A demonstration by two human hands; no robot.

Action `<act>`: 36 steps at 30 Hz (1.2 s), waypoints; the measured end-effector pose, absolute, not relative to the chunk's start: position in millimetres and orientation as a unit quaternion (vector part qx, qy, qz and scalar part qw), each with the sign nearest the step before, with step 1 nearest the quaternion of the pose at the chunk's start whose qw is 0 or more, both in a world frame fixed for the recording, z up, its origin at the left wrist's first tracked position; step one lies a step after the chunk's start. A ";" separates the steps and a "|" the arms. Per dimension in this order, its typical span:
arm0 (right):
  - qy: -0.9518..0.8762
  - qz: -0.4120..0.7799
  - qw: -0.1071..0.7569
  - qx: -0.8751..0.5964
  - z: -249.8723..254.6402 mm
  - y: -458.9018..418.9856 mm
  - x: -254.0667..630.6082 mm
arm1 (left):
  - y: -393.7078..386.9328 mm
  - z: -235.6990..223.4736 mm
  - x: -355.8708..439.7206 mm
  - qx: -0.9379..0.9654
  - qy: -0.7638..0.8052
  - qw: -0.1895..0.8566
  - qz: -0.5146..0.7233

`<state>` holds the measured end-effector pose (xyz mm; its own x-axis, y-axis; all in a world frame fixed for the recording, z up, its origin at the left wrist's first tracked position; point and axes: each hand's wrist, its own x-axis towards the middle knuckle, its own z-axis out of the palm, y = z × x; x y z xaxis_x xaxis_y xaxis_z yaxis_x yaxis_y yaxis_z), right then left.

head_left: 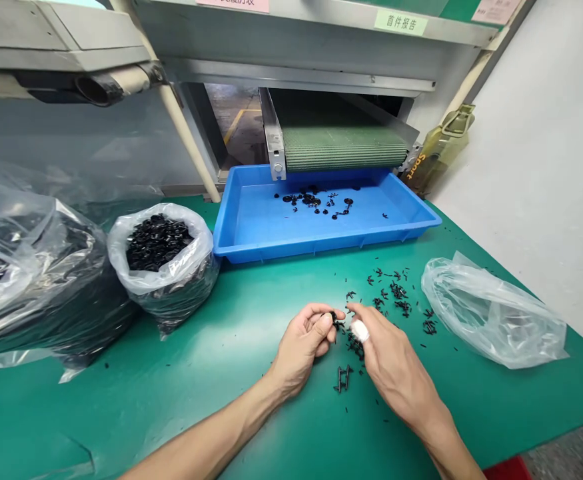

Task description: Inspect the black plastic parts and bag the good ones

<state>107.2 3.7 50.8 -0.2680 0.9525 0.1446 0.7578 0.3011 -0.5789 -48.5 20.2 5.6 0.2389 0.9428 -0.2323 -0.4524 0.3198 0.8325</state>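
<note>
A green worktop (136, 393) fills the lower part of the view, running up to a white wall (531, 167) on the right; at its far edge, a green mesh conveyor belt (344, 148) in a metal frame ends just above a blue plastic tray (251, 220), which holds a scattering of black moulded parts (311, 201); on the left of the worktop sits a large clear plastic bag (31, 280) with dark contents, and right beside it a smaller open clear bag (164, 293) filled with black moulded rings; a crumpled clear bag (491, 317) lies towards the right, and an olive plastic jug (438, 150) stands behind the tray's right corner; small black plastic pieces (396, 293) lie strewn across the worktop between the hands and that crumpled bag, with a ladder-shaped black runner (342, 379) just below the hands; the left hand (304, 343) has its fingers (324, 327) curled closed, pinching a small black piece (334, 319); the right hand (396, 360) is beside it, its fingers (366, 319) loosely extended, one wrapped in white tape (360, 331); whether they hold anything, I cannot tell.
</note>
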 end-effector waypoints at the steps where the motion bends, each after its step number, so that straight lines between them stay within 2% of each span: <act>1: -0.767 0.184 0.228 -0.571 51.2 2.2 110.2 | 20.4 6.6 -48.5 0.323 0.379 0.720 0.484; 7: -0.804 0.118 0.185 -0.553 48.3 -3.1 111.5 | 21.3 6.6 -47.6 0.310 0.402 0.718 0.476; 14: -0.806 0.034 0.211 -0.552 36.9 -4.4 98.4 | 20.2 2.0 -46.7 0.318 0.422 0.700 0.481; 27: -0.770 -0.051 0.235 -0.591 25.6 -8.8 75.1 | 19.3 -0.2 -47.6 0.327 0.441 0.684 0.479; 30: -0.761 0.008 0.255 -0.596 25.6 -6.4 74.8 | 20.0 -1.3 -49.0 0.339 0.447 0.674 0.481; 36: -0.694 0.310 0.261 -0.595 33.0 4.7 89.0 | 20.7 -4.4 -50.7 0.388 0.436 0.670 0.459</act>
<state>89.0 4.7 33.0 -0.1561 0.9877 -0.0056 0.6642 0.1008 -0.7408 -50.7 20.7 -4.4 0.1983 0.9532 -0.2282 -0.2766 0.2778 0.9200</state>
